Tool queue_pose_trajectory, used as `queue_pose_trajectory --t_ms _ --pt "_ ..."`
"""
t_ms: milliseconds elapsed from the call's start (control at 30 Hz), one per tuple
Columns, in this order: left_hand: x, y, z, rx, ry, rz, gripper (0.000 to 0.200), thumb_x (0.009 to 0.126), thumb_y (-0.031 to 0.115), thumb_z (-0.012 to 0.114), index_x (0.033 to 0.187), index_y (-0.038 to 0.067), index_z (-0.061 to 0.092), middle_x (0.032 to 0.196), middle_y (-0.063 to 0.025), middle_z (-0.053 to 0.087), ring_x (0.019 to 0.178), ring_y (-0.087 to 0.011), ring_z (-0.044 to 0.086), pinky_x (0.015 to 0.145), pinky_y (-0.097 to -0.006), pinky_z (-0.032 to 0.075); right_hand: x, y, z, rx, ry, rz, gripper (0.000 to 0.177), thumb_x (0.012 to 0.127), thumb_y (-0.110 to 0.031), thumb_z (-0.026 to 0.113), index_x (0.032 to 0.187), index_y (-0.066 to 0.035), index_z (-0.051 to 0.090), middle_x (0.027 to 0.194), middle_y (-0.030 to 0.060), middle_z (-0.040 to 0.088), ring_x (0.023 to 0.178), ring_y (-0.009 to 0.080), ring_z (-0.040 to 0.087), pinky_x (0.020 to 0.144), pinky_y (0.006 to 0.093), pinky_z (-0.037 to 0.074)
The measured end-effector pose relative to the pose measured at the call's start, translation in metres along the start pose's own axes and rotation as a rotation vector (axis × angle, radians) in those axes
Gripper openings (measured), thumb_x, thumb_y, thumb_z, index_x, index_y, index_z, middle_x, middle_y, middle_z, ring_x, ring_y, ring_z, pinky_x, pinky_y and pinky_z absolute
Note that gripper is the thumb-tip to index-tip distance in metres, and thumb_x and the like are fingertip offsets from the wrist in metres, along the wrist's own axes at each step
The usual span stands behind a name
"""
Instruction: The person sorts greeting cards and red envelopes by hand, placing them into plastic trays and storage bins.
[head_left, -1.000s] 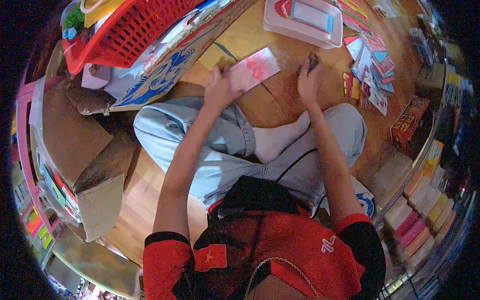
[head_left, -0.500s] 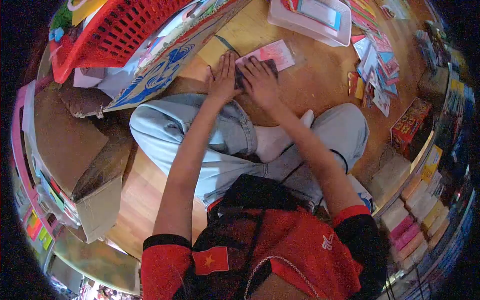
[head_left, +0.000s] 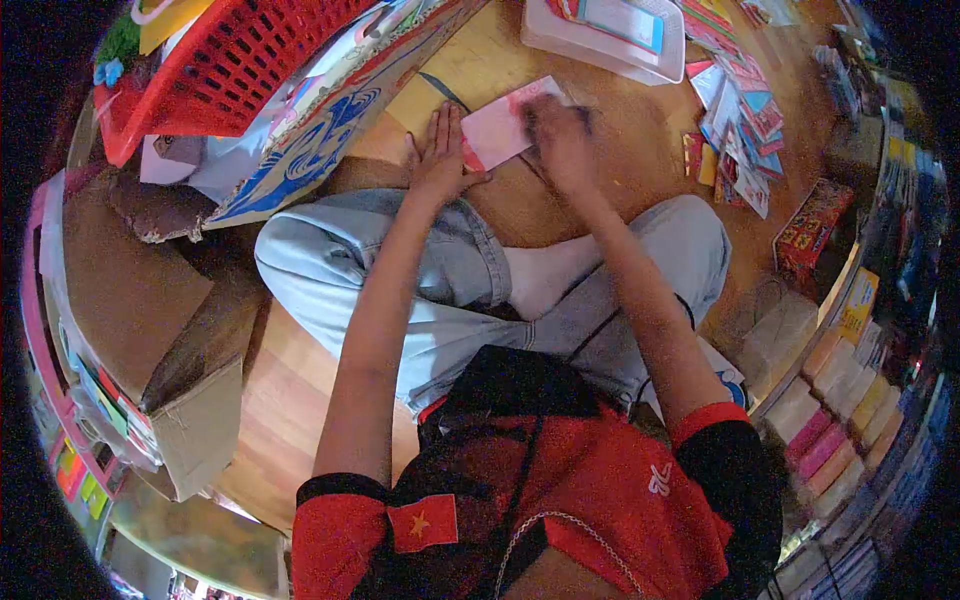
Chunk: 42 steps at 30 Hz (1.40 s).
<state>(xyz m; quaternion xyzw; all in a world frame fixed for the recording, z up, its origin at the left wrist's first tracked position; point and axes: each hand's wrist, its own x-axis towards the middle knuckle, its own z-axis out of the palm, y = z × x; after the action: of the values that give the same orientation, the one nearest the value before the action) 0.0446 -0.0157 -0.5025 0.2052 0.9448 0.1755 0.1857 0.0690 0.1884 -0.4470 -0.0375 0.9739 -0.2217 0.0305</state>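
Observation:
A pink and white paper piece like an envelope or card [head_left: 497, 130], with a red print, lies on the wooden floor in front of my crossed legs. My left hand [head_left: 440, 160] rests flat at its left end, fingers spread, thumb by the lower corner. Over its right end is my right hand [head_left: 565, 148], smeared by motion, its fingers curled on a dark cloth [head_left: 583, 118] that is mostly hidden beneath them. A yellow-brown sheet [head_left: 418, 103] with a dark strip lies just beyond my left fingertips.
A red plastic basket [head_left: 225, 85] and a blue-printed cardboard box [head_left: 310, 150] stand at left. A white plastic bin [head_left: 603, 50] sits ahead, beside a heap of colourful paper packets [head_left: 738, 125]. An open carton [head_left: 130, 290] is at far left; a red box [head_left: 812, 228] is at right.
My right hand has slid right with the dark cloth, uncovering more of the pink paper's left part. My left hand stays by the left end, now with its fingers more spread.

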Motion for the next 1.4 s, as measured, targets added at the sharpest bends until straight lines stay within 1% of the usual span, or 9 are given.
queue_pose_trajectory --t_ms 67,133,267,367,600,800,967,1300,1400 --pt "0.001 0.001 -0.004 -0.024 -0.024 0.004 0.117 0.062 0.053 0.069 0.140 0.008 -0.005 0.148 -0.0059 -0.003 0.137 -0.0226 -0.001 0.103 -0.0611 0.005 -0.005 0.074 0.030 -0.183 0.411 0.143 0.036 0.080 -0.015 0.053 0.115 -0.005 0.051 0.115 0.0175 0.053 0.100 0.0348 0.053 0.087 0.0437 0.042" --pt "0.003 0.000 -0.003 -0.013 -0.022 0.009 0.117 0.062 0.054 0.069 0.140 0.008 -0.005 0.148 -0.0058 -0.004 0.137 -0.0224 -0.001 0.103 -0.0615 0.005 -0.011 0.082 -0.004 -0.111 0.330 0.452 0.039 0.079 -0.020 0.057 0.114 -0.004 0.053 0.115 0.0194 0.052 0.098 0.0343 0.054 0.084 0.0445 0.043" --pt "-0.003 0.010 -0.012 -0.011 0.007 -0.002 0.115 0.059 0.048 0.073 0.140 0.007 0.003 0.148 -0.0091 0.000 0.137 -0.0255 0.003 0.103 -0.0614 0.008 0.002 0.107 -0.006 0.033 0.460 0.339 0.041 0.081 -0.031 0.055 0.114 -0.007 0.054 0.114 0.0194 0.053 0.100 0.0357 0.053 0.086 0.0469 0.042" --pt "-0.002 0.016 -0.015 -0.016 0.128 0.034 0.106 0.056 0.036 0.079 0.135 0.001 0.017 0.142 -0.0170 0.017 0.132 -0.0325 0.020 0.103 -0.0572 0.017 0.016 0.092 0.011 -0.401 0.370 0.326 0.049 0.078 -0.045 0.055 0.111 -0.007 0.057 0.111 0.0183 0.054 0.100 0.0365 0.053 0.087 0.0494 0.041" --pt "0.000 0.016 -0.020 -0.009 0.210 0.175 0.081 0.055 0.024 0.080 0.115 -0.004 0.034 0.114 -0.0202 0.043 0.110 -0.0372 0.042 0.091 -0.0442 0.038 0.036 0.097 0.020 0.079 -0.072 0.319 0.061 0.074 -0.055 0.058 0.109 -0.005 0.056 0.105 0.0186 0.059 0.091 0.0366 0.058 0.082 0.0432 0.046" --pt "-0.001 0.019 -0.031 -0.044 0.287 0.238 0.079 0.055 0.021 0.079 0.117 -0.001 0.034 0.113 -0.0202 0.044 0.109 -0.0376 0.043 0.089 -0.0429 0.039 0.020 0.081 -0.031 0.546 -0.108 0.196 0.040 0.081 -0.033 0.062 0.104 0.000 0.058 0.084 0.0067 0.062 0.077 0.0147 0.059 0.070 0.0292 0.048" --pt "0.001 0.010 -0.029 -0.163 0.236 0.230 0.082 0.054 0.021 0.078 0.120 0.001 0.033 0.117 -0.0209 0.043 0.112 -0.0381 0.042 0.093 -0.0440 0.037 0.027 0.060 -0.057 0.863 -0.509 0.590 0.042 0.080 -0.039 0.062 0.103 -0.004 0.060 0.085 0.0049 0.062 0.071 0.0118 0.058 0.067 0.0260 0.047" --pt "0.004 0.010 -0.039 -0.249 0.152 0.200 0.090 0.051 0.029 0.081 0.124 0.003 0.034 0.118 -0.0206 0.043 0.111 -0.0373 0.043 0.096 -0.0405 0.036 0.045 0.048 -0.074 0.498 -0.666 0.374 0.047 0.079 -0.048 0.058 0.091 -0.003 0.064 0.077 0.0069 0.062 0.065 0.0161 0.057 0.062 0.0295 0.045" --pt "-0.005 0.043 -0.083 -0.200 0.319 0.335 0.077 0.061 0.028 0.076 0.126 0.008 0.039 0.119 -0.0152 0.047 0.115 -0.0343 0.042 0.098 -0.0404 0.034 0.037 0.035 -0.078 0.119 -0.529 -0.053 0.045 0.081 -0.044 0.056 0.091 0.000 0.062 0.078 0.0151 0.063 0.066 0.0265 0.060 0.062 0.0354 0.046"
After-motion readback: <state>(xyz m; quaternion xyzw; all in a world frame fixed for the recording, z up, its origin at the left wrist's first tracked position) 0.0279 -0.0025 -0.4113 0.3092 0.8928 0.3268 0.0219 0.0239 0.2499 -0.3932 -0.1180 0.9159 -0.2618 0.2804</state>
